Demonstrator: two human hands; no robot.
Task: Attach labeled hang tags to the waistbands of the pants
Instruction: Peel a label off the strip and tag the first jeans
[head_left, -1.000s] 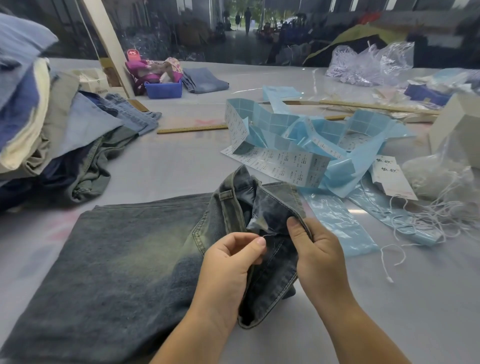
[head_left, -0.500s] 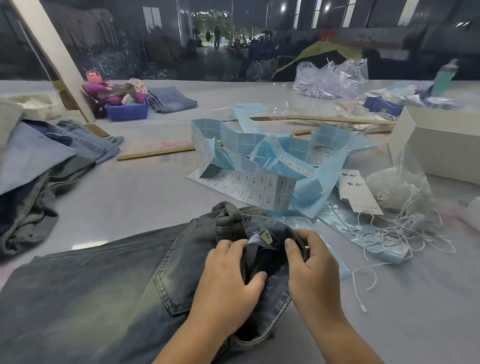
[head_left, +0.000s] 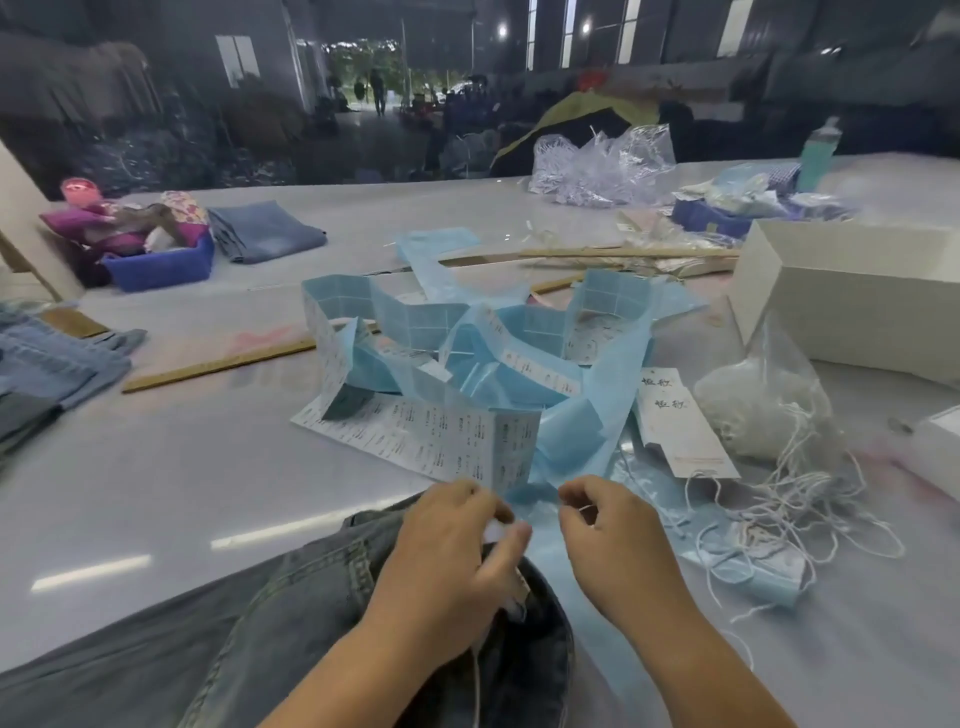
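Note:
Dark washed jeans (head_left: 291, 639) lie at the table's near edge, waistband end bunched under my hands. My left hand (head_left: 452, 556) hovers over the waistband and pinches a small white tag (head_left: 497, 533), blurred, between thumb and forefinger. A thin white string (head_left: 476, 675) hangs down below that hand across the denim. My right hand (head_left: 613, 540) is just to the right, fingers curled, pinching a white string end (head_left: 585, 509). White hang tags (head_left: 675, 421) with printed characters lie further right on the table.
A tangle of blue label strips (head_left: 467, 358) fills the table's middle. A bag of white strings (head_left: 769, 410) and a white box (head_left: 852, 296) sit to the right. A wooden ruler (head_left: 234, 358), a blue bin (head_left: 161, 265), folded jeans (head_left: 265, 234) and a denim pile (head_left: 57, 358) lie to the left.
Both hands have lifted off the folded waistband and drawn slightly apart, now pinching a white piece and string. The view has tilted up, so the jeans sit lower in frame.

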